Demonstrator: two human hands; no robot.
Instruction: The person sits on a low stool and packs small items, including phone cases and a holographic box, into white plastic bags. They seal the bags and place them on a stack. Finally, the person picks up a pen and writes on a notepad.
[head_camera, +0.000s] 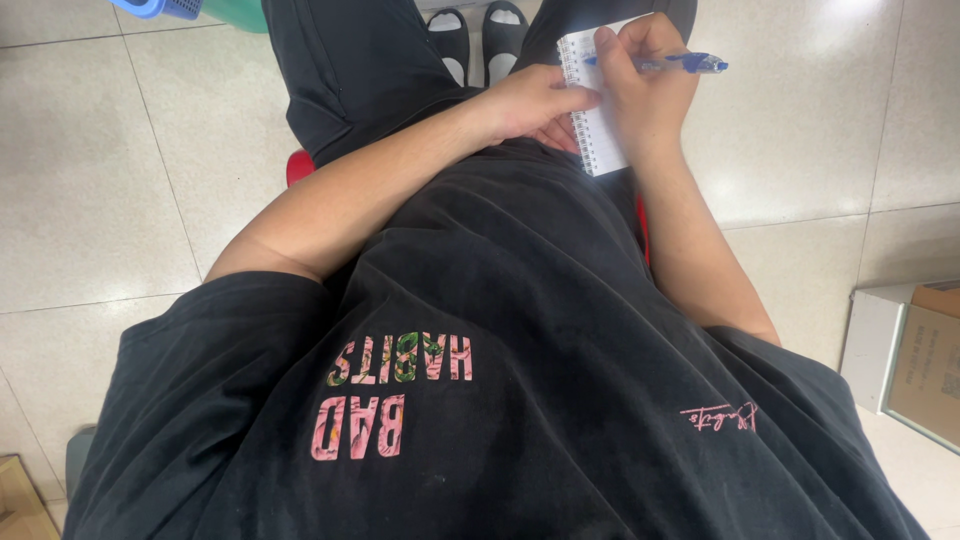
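Plain indoor room, workroom or storeroom sort of place

Pale glossy floor tiles (120, 160) all round, a cardboard box (925, 360) on the floor at right, a blue plastic basket (165, 8) up top, a red seat (298, 165) edge peeking under dark trousers.

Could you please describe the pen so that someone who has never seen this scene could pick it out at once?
Look at the top of the view, where the seated person's lap holds a small white spiral notepad. The right hand rests on its page, gripping the pen. It is the only slim blue thing there, jutting sideways out of that hand.
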